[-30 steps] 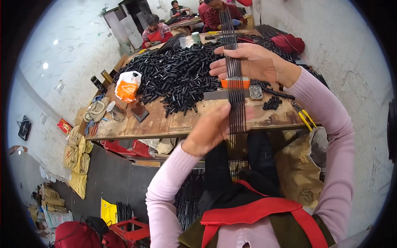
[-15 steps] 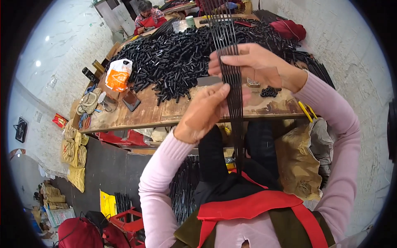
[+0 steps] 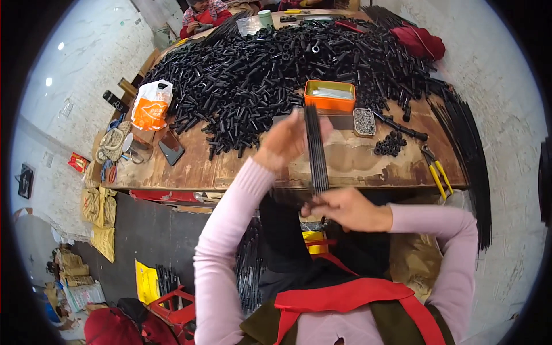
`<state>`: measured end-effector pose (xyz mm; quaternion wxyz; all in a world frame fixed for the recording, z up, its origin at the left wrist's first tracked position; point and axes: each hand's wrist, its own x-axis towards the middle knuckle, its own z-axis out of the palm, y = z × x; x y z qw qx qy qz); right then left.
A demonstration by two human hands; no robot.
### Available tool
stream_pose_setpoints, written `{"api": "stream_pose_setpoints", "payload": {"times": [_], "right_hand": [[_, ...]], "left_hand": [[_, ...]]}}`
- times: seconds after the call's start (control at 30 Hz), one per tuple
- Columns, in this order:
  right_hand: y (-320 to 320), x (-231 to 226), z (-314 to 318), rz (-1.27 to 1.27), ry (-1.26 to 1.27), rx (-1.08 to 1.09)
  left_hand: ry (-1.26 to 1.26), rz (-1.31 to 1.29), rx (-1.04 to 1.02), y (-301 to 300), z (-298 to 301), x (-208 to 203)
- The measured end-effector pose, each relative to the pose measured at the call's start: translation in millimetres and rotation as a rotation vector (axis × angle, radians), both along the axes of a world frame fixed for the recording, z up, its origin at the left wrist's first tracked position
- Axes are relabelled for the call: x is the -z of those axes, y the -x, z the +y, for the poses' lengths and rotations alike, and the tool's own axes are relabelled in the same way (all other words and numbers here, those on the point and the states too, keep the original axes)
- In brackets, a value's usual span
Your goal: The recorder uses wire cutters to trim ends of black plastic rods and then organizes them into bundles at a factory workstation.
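Note:
A bundle of thin black rods (image 3: 317, 155) stands nearly upright in front of me, over the table's near edge. My left hand (image 3: 286, 139) is closed around its upper part, with fingers showing on the far side; motion smears them somewhat. Lower down, my right hand (image 3: 349, 208) grips the bottom end of the bundle between thumb and fingers. Just behind the rods' top sits an orange box (image 3: 329, 104) with pale thin pieces inside. Beside it is a small clear tray (image 3: 364, 123) of tiny metal parts. A cluster of short black rings (image 3: 390, 144) lies nearer.
A large heap of black tubular pieces (image 3: 241, 86) covers the wooden table (image 3: 241, 169). Yellow-handled pliers (image 3: 438, 173) and long black rods (image 3: 468, 155) lie at the right. A white-orange bag (image 3: 152, 106) and phone (image 3: 171, 148) are left. Another person (image 3: 204, 16) sits across.
The bundle has come down, its top now below the heap's far side. My right hand has dropped from its upper part to its lower end; my left now holds higher up on it.

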<state>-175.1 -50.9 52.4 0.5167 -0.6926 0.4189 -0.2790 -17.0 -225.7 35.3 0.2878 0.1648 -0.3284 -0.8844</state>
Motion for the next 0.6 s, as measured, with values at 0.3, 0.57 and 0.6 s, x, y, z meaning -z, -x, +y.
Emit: {"api": "stream_pose_setpoints", "payload": {"times": [0.3, 0.57, 0.6], "right_hand": [[8, 64, -40, -0.051, 0.209, 0.157], [7, 70, -40, -0.075, 0.264, 0.108], [7, 68, -40, -0.033, 0.243, 0.087]], "left_hand": [[0.472, -0.550, -0.167, -49, 103, -11], [0.683, -0.387, -0.462, -19, 137, -63], [0.703, -0.338, -0.507, -19, 138, -57]]}}
